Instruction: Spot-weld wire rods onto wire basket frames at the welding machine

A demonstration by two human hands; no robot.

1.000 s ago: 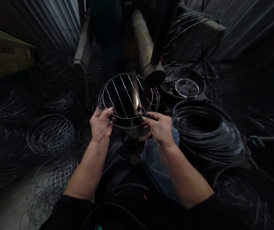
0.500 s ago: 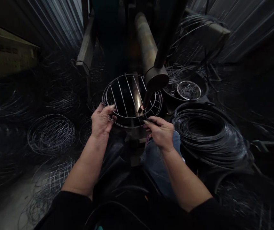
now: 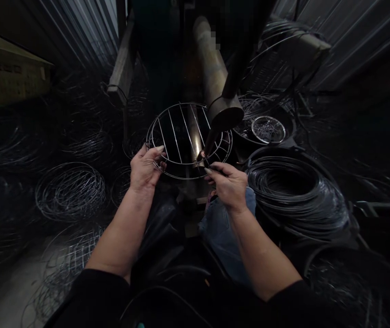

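A round wire rack (image 3: 174, 135) with two rings and several parallel bars is held tilted in front of me. My left hand (image 3: 145, 167) is closed around its left rim, thumb on top and fingers below. At the rack's front right edge, my right hand (image 3: 227, 184) is in a pinch; what lies between its fingertips is too dark and small to make out. Just above those fingertips, a copper-coloured tip (image 3: 202, 155) on a dark angled rod meets the front rim. The thick metal cylinder (image 3: 215, 82) of a machine reaches toward me above the rack, and a thinner metal bar (image 3: 194, 125) shows behind the rack's bars.
On the right, a large coil of wire (image 3: 283, 200) sits in a dark tub, with a round dish of small metal pieces (image 3: 269, 129) beyond it. Wire rings (image 3: 72, 191) are heaped on the left. A wooden beam (image 3: 121, 75) juts out at the upper left.
The rack has risen very slightly and moved a little to the right against the copper-coloured tip. Both hands keep nearly the same position, and the view has shifted slightly.
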